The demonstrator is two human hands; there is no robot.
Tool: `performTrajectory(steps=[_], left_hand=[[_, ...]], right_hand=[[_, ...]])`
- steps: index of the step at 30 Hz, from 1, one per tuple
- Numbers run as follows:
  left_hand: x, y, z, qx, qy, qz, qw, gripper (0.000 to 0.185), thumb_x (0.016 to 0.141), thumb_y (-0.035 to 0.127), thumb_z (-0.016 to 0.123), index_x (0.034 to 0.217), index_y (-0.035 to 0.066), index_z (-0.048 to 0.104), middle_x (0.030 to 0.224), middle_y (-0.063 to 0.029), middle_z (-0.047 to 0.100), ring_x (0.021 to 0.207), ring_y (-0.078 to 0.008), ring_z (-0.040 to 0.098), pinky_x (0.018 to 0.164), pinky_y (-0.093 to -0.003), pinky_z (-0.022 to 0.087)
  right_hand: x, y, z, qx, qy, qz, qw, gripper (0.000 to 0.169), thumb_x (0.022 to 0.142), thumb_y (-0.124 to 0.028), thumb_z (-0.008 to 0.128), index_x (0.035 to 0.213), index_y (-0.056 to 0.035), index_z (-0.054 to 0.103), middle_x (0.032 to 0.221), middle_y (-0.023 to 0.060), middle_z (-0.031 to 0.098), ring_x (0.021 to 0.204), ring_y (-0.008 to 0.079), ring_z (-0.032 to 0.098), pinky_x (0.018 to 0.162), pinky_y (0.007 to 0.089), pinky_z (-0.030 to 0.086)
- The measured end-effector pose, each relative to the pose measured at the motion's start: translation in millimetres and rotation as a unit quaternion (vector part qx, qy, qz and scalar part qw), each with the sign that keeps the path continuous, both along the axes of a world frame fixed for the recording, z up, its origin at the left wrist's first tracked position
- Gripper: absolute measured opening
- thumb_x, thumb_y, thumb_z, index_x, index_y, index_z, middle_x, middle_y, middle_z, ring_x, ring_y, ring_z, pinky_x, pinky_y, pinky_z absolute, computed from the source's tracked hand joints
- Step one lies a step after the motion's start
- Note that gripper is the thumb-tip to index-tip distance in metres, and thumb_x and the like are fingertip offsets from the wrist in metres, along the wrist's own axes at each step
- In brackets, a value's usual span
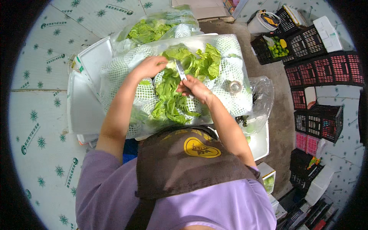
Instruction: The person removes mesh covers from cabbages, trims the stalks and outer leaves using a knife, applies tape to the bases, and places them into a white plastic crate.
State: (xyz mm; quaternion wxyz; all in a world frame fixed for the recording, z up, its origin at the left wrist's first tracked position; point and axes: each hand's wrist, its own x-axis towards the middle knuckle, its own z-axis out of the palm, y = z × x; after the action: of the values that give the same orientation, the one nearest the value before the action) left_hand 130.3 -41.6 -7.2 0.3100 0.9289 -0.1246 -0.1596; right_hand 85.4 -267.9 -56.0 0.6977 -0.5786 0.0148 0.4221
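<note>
My right hand (195, 87) grips a knife (180, 70), its blade pointing away from me over loose green lettuce leaves (169, 92). To its left, my left hand (152, 66) has bent fingers beside the pale part of a lettuce; whether they hold anything is unclear. The leaves lie on a clear plastic bag (243, 67) packed with vegetables in white foam netting (145, 92). A round, glassy or clear object (235, 86), perhaps a tape roll, rests on the bag's right side.
Behind is another plastic bag of leafy greens (152, 30). White foam boxes (86, 106) stand at the left, next to a panelled wall (37, 115). Along the right wall are stacked black crates (307, 40), a white bucket (263, 23) and a crate of green vegetables (277, 49).
</note>
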Motion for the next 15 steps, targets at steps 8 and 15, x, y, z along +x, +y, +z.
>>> performTrajectory(steps=[8, 15], left_hand=[[-133.8, -59.1, -4.5, -0.142, 0.073, -0.12, 0.98, 0.02, 0.08, 0.015, 0.06, 0.097, 0.004, 0.06, 0.1, -0.0093, 0.062, 0.093, -0.0214, 0.059, 0.083, -0.0369, 0.046], [-51.6, -39.5, -84.1, -0.161, 0.195, 0.221, 0.942, 0.046, 0.082, 0.027, 0.059, 0.12, 0.003, 0.05, 0.108, -0.0128, 0.061, 0.097, -0.0225, 0.058, 0.084, -0.0325, 0.044]], right_hand=[[94.0, 45.9, -34.4, -0.137, -0.196, 0.001, 0.971, 0.023, 0.094, -0.026, 0.044, 0.096, -0.0065, 0.057, 0.087, 0.0004, 0.057, 0.081, 0.0107, 0.048, 0.077, 0.0258, 0.038], [64.9, 21.6, 42.3, -0.322, -0.457, -0.106, 0.822, 0.02, 0.093, -0.022, 0.044, 0.093, -0.0031, 0.05, 0.074, 0.0129, 0.06, 0.072, 0.0227, 0.061, 0.067, 0.0393, 0.046]])
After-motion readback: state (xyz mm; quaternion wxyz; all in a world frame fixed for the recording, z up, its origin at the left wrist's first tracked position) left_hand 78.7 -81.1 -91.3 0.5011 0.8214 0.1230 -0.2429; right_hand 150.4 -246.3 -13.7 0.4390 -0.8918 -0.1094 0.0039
